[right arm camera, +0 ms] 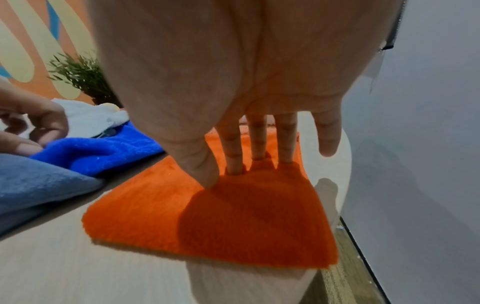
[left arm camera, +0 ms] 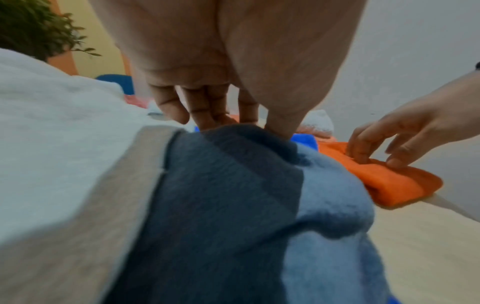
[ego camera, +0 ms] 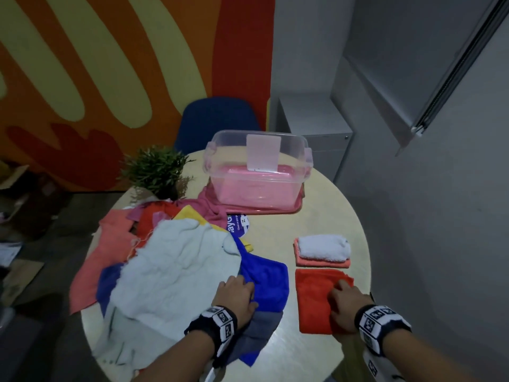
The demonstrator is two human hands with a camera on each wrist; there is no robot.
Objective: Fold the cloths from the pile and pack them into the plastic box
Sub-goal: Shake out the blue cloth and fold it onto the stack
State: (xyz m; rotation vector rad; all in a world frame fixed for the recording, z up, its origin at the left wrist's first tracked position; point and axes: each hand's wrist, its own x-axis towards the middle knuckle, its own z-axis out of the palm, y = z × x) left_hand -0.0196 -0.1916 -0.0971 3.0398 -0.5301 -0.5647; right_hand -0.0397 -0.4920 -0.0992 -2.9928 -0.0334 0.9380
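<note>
Nearest, the left hand rests on the cloth pile, its curled fingers pinching a grey cloth beside the blue cloth. Right hand presses straight fingers flat on a folded orange cloth. Beyond it lies a folded white cloth on a folded pink one. At the round worktop's far side stands the clear plastic box.
</note>
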